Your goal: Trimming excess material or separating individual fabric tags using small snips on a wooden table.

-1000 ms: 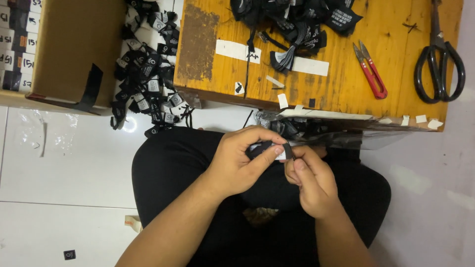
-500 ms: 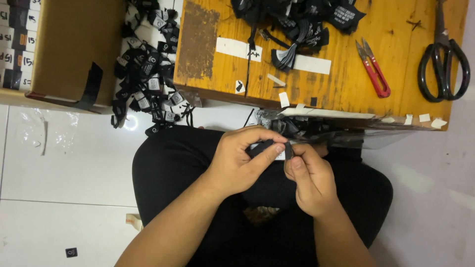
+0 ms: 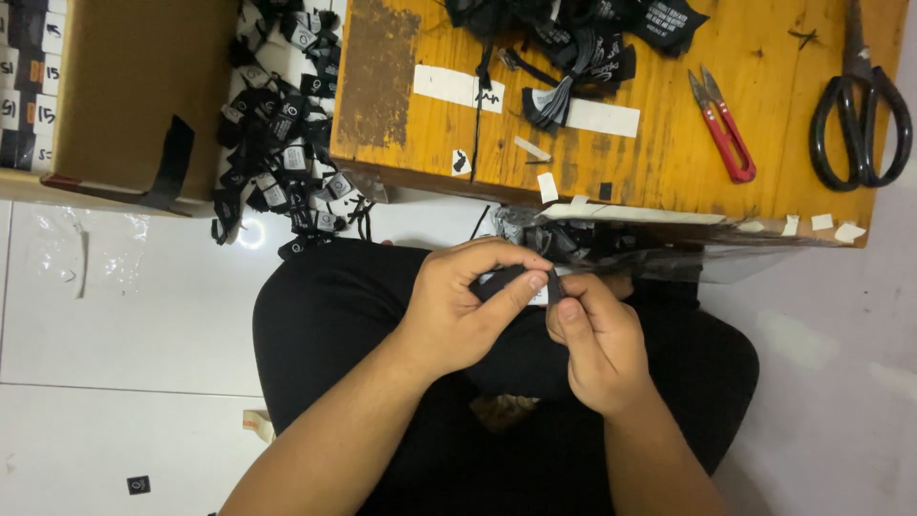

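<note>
The left hand (image 3: 458,311) and the right hand (image 3: 597,349) met over the lap, just in front of the near edge of the desk (image 3: 669,162). Both hands pinched one small black label (image 3: 535,285) between thumb and fingers; the left hand closed around its left part, and the right thumb pressed on its right end. The label was above the black trousers (image 3: 334,315), and it did not touch the desk.

Just beyond the hands, under the desk edge, a clear plastic bag (image 3: 669,253) with more black labels hung out. On the desk, near its front edge, small white paper scraps (image 3: 546,186) lay. Further on the desk were two white tape strips (image 3: 457,88), a red thread snipper (image 3: 723,127), and at the right side big black scissors (image 3: 860,119). At the far edge of the desk a bundle of black ribbons (image 3: 573,43) lay.

Left of the desk, on the white floor, there was a heap of black labels (image 3: 282,143), and further left a cardboard box (image 3: 124,86)
</note>
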